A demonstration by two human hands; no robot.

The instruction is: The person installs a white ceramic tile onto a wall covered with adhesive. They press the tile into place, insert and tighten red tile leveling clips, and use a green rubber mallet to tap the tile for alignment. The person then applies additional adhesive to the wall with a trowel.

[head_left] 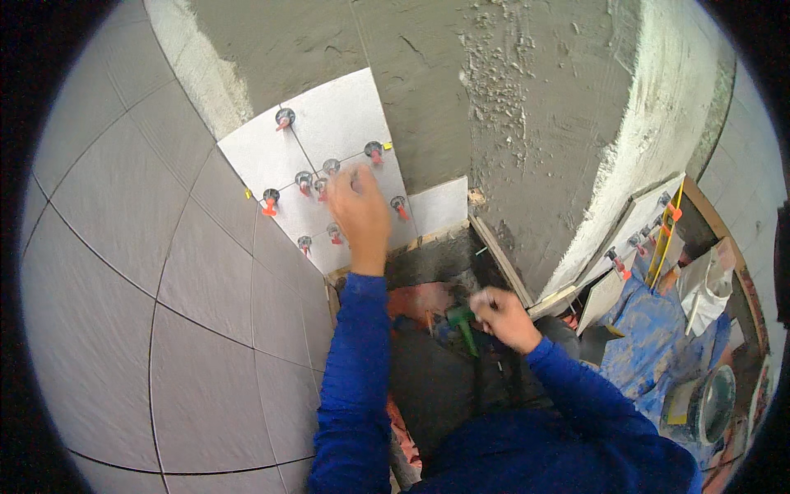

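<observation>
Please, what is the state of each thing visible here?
Wall: unevenly coated, grey
White tiles: set against the wall
Clips: standing at tile joints
Left hand: blurred, fingers bent, by the clips
Right hand: blurred; its hold is unclear
Blue sheet: wrinkled, dirty
Bucket: open
White bag: crumpled

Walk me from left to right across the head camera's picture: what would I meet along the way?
Large grey tiles → the person's left hand → a small white tile → the person's right hand → a crumpled white bag.
</observation>
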